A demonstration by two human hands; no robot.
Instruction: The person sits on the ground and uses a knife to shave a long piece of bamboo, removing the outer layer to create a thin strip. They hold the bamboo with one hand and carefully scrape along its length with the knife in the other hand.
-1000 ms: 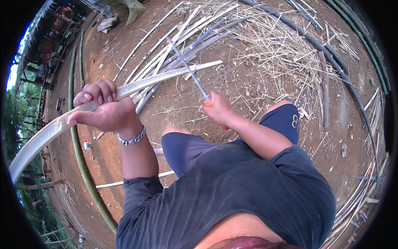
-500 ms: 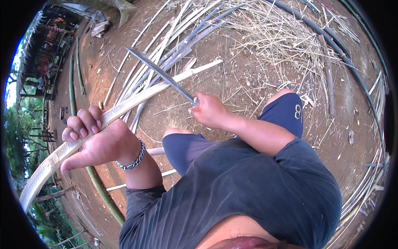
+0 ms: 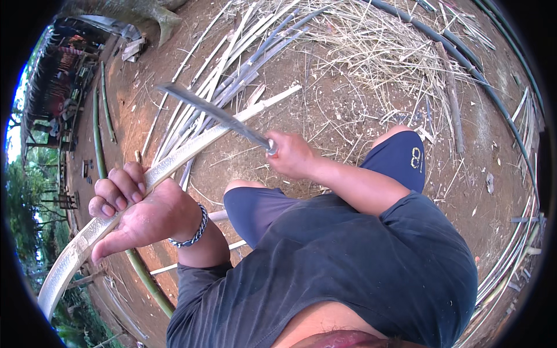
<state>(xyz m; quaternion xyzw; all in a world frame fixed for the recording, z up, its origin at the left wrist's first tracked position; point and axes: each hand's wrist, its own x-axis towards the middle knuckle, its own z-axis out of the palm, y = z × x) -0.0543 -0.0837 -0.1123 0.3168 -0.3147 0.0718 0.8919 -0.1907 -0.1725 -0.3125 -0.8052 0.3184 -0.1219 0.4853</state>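
Note:
My left hand point(image 3: 142, 203) is closed around a long pale split bamboo strip point(image 3: 191, 148), its fingers over the far side and its thumb stretched along the near side. The strip runs from the lower left rim up to the top middle. In my right hand point(image 3: 292, 155) is the handle of a machete point(image 3: 223, 118), mostly hidden by the fingers. Its long grey blade points to the upper left and crosses the strip beyond my left hand, slightly blurred. Whether the blade's edge bites into the strip I cannot tell.
Split bamboo strips point(image 3: 235, 69) lie on the brown dirt ground ahead, next to a heap of pale shavings point(image 3: 389, 55). A long dark pole point(image 3: 429, 32) curves along the right. Green bamboo poles point(image 3: 98, 133) lie at the left, near an open shelter point(image 3: 67, 75).
The machete blade has swung slightly to the left and its flat looks more turned. The strip's near end and my left hand have shifted slightly right and down.

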